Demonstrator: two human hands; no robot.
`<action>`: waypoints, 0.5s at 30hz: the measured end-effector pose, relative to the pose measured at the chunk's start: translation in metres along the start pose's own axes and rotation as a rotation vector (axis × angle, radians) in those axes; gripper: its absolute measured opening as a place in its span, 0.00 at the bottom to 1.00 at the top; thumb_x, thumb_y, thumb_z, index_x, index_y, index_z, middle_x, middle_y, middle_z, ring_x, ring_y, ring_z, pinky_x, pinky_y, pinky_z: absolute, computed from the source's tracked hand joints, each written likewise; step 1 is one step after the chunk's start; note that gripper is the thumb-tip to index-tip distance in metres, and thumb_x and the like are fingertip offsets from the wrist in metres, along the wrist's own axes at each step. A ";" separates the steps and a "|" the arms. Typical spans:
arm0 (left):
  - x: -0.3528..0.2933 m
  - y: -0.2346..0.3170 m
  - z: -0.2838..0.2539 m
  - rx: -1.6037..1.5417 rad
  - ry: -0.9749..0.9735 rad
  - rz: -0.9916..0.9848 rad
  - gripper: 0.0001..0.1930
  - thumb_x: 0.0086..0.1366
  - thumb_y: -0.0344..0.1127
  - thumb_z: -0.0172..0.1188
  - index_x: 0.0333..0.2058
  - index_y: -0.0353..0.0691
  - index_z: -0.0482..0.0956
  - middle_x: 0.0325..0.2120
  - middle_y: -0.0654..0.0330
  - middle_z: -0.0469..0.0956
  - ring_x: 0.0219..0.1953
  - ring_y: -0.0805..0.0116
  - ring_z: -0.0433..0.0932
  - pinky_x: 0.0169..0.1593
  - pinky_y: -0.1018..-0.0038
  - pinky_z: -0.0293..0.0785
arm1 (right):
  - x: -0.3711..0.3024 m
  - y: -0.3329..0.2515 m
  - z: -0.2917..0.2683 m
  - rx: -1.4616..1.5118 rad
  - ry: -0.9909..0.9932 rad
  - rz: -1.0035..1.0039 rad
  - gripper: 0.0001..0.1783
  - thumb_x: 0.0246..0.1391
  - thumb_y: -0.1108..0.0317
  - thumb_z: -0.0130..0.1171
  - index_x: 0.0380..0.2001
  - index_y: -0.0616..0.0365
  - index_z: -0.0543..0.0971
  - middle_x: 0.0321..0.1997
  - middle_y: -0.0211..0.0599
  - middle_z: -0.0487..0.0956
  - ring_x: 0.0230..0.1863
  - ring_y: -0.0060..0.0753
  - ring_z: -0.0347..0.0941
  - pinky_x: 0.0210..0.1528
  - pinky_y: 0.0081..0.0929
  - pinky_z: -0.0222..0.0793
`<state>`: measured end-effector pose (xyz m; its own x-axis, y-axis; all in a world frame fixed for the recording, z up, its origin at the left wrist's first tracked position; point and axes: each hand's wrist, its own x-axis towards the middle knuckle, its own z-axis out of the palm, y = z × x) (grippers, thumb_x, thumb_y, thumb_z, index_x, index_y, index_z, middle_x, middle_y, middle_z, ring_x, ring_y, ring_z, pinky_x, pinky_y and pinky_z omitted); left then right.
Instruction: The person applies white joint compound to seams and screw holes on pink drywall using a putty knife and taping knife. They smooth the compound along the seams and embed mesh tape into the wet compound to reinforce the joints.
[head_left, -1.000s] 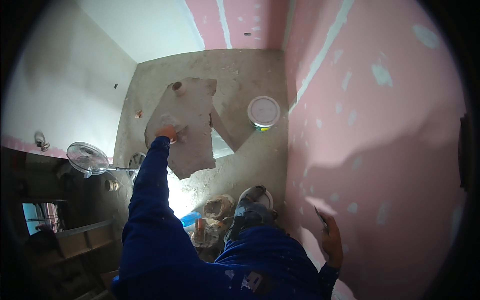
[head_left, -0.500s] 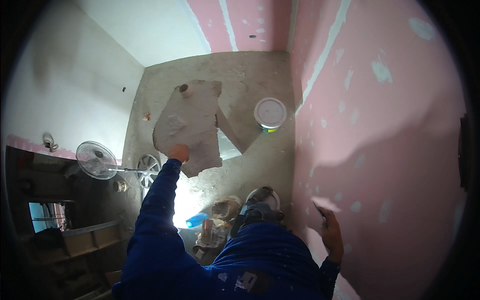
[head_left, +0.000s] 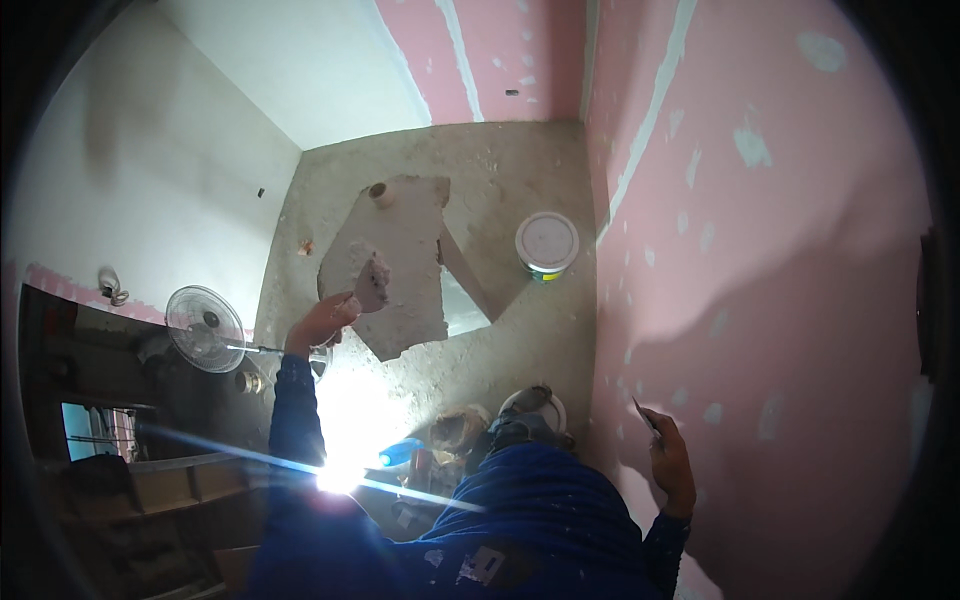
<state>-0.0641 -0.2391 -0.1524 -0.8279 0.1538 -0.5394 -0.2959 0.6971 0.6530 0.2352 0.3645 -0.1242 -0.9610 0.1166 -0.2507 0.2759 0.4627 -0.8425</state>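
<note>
My left hand [head_left: 325, 322] is closed round the handle of a putty knife [head_left: 371, 287], held over the grey board. The knife's blade points away from me and carries whitish compound along its edge; the handle is hidden in my fingers. Beside the pink wall on the right, my right hand [head_left: 671, 464] grips a second thin-bladed tool, seen nearly edge-on, which looks like another putty knife [head_left: 642, 412]. Its blade tip points up and left, close to the wall. I cannot tell whether it touches the wall.
A broken grey board [head_left: 395, 235] lies on the floor with a tape roll [head_left: 381, 195] on it. Right of it stands a lidded white bucket [head_left: 547, 240]. A fan [head_left: 205, 322] is at left, a blue bottle [head_left: 401, 452] near me, and a bright lamp [head_left: 340, 474] glares by my left arm.
My left hand has drawn left and slightly nearer, and its putty knife blade now shows with compound on it. The lamp's glare has come into sight. My right hand has barely moved.
</note>
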 end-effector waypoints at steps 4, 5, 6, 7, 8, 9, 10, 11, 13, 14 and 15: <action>-0.028 0.024 0.048 -0.633 -0.073 0.194 0.34 0.71 0.45 0.60 0.71 0.48 0.58 0.41 0.53 0.81 0.21 0.75 0.75 0.22 0.76 0.71 | -0.004 -0.012 -0.010 0.180 0.064 0.134 0.25 0.59 0.82 0.46 0.60 0.62 0.72 0.55 0.42 0.77 0.56 0.35 0.73 0.62 0.31 0.66; -0.031 0.035 0.065 -0.802 -0.164 0.279 0.31 0.72 0.41 0.58 0.71 0.50 0.58 0.40 0.50 0.80 0.21 0.72 0.74 0.23 0.76 0.72 | -0.004 -0.019 -0.015 0.276 0.074 0.136 0.25 0.60 0.80 0.48 0.61 0.62 0.72 0.54 0.40 0.77 0.55 0.33 0.72 0.60 0.29 0.67; -0.034 0.048 0.083 -0.899 -0.224 0.342 0.31 0.72 0.40 0.58 0.70 0.49 0.58 0.41 0.46 0.80 0.21 0.70 0.75 0.23 0.75 0.73 | -0.005 -0.027 -0.022 0.365 0.088 0.160 0.24 0.61 0.78 0.50 0.61 0.61 0.72 0.54 0.39 0.77 0.53 0.30 0.72 0.58 0.28 0.67; -0.037 0.064 0.100 -0.973 -0.291 0.425 0.31 0.71 0.39 0.58 0.70 0.49 0.59 0.42 0.42 0.79 0.22 0.68 0.75 0.23 0.74 0.73 | -0.006 -0.037 -0.030 0.422 0.119 0.231 0.24 0.62 0.76 0.52 0.62 0.61 0.72 0.53 0.37 0.76 0.52 0.28 0.71 0.56 0.27 0.68; -0.040 0.082 0.116 -1.026 -0.359 0.447 0.31 0.70 0.37 0.58 0.69 0.48 0.59 0.42 0.38 0.78 0.22 0.65 0.76 0.24 0.74 0.74 | -0.007 -0.048 -0.039 0.443 0.089 0.168 0.24 0.61 0.77 0.52 0.62 0.60 0.73 0.53 0.38 0.77 0.52 0.29 0.72 0.56 0.27 0.69; -0.044 0.102 0.131 -1.079 -0.446 0.497 0.30 0.69 0.36 0.58 0.68 0.48 0.60 0.43 0.34 0.78 0.23 0.63 0.76 0.24 0.73 0.74 | -0.007 -0.061 -0.049 0.432 0.074 0.153 0.24 0.61 0.78 0.51 0.61 0.59 0.74 0.54 0.38 0.77 0.53 0.30 0.73 0.55 0.28 0.69; -0.046 0.123 0.144 -1.089 -0.544 0.541 0.33 0.65 0.36 0.60 0.67 0.46 0.60 0.42 0.32 0.78 0.24 0.63 0.77 0.25 0.73 0.74 | -0.006 -0.075 -0.060 0.406 0.073 0.179 0.24 0.61 0.79 0.51 0.61 0.59 0.74 0.54 0.39 0.78 0.53 0.31 0.74 0.55 0.28 0.70; -0.051 0.142 0.156 -1.081 -0.624 0.543 0.35 0.63 0.37 0.61 0.68 0.45 0.59 0.42 0.33 0.78 0.24 0.62 0.77 0.25 0.74 0.73 | -0.006 -0.090 -0.070 0.274 0.123 -0.053 0.25 0.60 0.81 0.52 0.60 0.58 0.75 0.55 0.40 0.78 0.53 0.33 0.74 0.55 0.29 0.71; -0.056 0.178 0.178 -0.963 -0.699 0.611 0.36 0.62 0.40 0.61 0.68 0.45 0.60 0.40 0.34 0.79 0.22 0.62 0.78 0.24 0.72 0.74 | -0.007 -0.119 -0.091 -0.057 0.232 -0.370 0.26 0.58 0.84 0.52 0.59 0.56 0.78 0.56 0.42 0.78 0.55 0.38 0.76 0.54 0.31 0.73; -0.062 0.190 0.189 -1.012 -0.738 0.592 0.40 0.57 0.38 0.63 0.67 0.36 0.59 0.39 0.35 0.80 0.21 0.60 0.78 0.25 0.70 0.75 | -0.011 -0.133 -0.100 -0.084 0.260 -0.449 0.27 0.56 0.86 0.53 0.58 0.56 0.78 0.56 0.43 0.78 0.55 0.41 0.76 0.54 0.32 0.73; -0.062 0.201 0.200 -1.029 -0.796 0.624 0.39 0.56 0.38 0.64 0.66 0.35 0.61 0.38 0.36 0.80 0.21 0.60 0.78 0.25 0.70 0.74 | -0.015 -0.146 -0.109 -0.133 0.280 -0.486 0.28 0.54 0.87 0.53 0.58 0.55 0.79 0.57 0.44 0.78 0.55 0.43 0.76 0.55 0.33 0.74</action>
<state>0.0225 0.0318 -0.0939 -0.5690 0.8209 0.0481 -0.4817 -0.3802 0.7896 0.2070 0.3910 0.0549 -0.9499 0.0831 0.3012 -0.1856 0.6254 -0.7579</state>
